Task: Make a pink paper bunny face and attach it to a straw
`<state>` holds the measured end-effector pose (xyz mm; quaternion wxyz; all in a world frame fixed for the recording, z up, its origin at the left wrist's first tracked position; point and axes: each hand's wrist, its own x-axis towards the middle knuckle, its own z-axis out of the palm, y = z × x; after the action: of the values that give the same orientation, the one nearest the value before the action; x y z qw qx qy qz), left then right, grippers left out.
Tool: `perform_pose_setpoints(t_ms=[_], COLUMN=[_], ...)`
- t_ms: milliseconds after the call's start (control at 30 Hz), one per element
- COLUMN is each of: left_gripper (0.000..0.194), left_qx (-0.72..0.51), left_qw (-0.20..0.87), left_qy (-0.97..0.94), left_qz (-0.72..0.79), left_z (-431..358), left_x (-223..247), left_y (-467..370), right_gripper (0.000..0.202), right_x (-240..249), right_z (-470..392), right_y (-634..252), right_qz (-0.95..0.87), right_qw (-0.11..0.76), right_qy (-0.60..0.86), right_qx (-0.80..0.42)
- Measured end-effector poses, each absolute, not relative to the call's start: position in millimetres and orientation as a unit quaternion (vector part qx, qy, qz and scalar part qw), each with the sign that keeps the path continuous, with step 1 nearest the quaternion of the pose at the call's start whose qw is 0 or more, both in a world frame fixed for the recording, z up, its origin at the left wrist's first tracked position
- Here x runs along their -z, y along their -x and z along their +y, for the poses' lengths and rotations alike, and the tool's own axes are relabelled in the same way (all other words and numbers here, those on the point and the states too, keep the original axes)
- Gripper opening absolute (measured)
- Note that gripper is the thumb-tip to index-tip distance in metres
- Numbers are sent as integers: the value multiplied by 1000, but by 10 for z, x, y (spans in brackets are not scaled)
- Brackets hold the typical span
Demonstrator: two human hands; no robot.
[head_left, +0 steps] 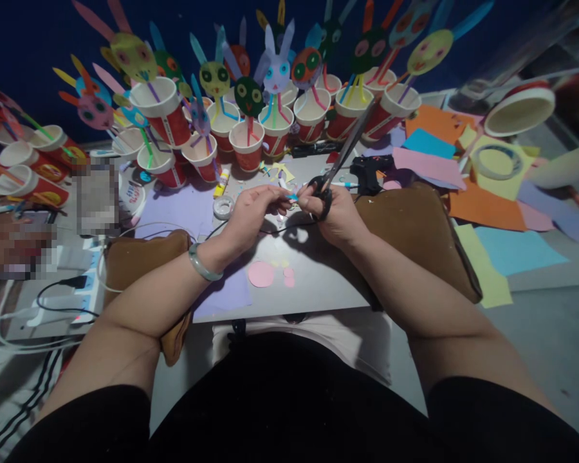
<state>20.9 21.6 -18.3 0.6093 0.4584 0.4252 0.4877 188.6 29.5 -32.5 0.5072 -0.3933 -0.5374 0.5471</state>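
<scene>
My left hand (pixel 253 215), with a bangle on its wrist, pinches at a small blue scrap of paper (pixel 293 197) above the middle of the table. My right hand (pixel 340 218) holds black-handled scissors (pixel 346 154), their blades pointing up and away. The thumb and fingertips of that hand also meet at the blue scrap. On the table below lie a pink paper circle (pixel 261 274) and smaller pink pieces (pixel 288 277). A roll of clear tape (pixel 223 207) and a yellow glue stick (pixel 221 183) are near my left hand.
Several red paper cups (pixel 249 153) with paper animal heads on straws line the back. Brown cushions (pixel 415 238) lie under both forearms. Coloured paper sheets (pixel 487 206) and another tape roll (pixel 498 161) are at the right. A power strip (pixel 91 283) with cables sits left.
</scene>
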Motion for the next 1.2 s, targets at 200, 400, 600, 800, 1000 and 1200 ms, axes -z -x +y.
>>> perform_pose_setpoints(t_ms=[200,400,600,800,1000,1200], left_gripper=[6,21,18,19,20,21], left_qx=[-463,-453,-474,-530,-537,-537], left_qw=[618,622,608,583,588,580], left_qy=[-481,-477,-474,-465,-465,-472], left_qz=[415,425,425,403,386,390], left_z=[165,131,175,261,246,243], left_x=[220,223,152,31,-15,-2], left_y=[-165,-173,-150,-82,-37,-15], right_gripper=[42,44,45,53,55,53], right_x=[303,313,279,172,214,201], right_z=[277,270,269,324,385,381], right_y=[-1883,-1872,-1903,-2017,-2071,-2086], right_qz=[-538,-540,-566,-659,-719,-738], right_qw=[499,485,475,382,306,293], right_qy=[405,408,401,413,434,439], right_qx=[-546,-555,-541,-500,-448,-420])
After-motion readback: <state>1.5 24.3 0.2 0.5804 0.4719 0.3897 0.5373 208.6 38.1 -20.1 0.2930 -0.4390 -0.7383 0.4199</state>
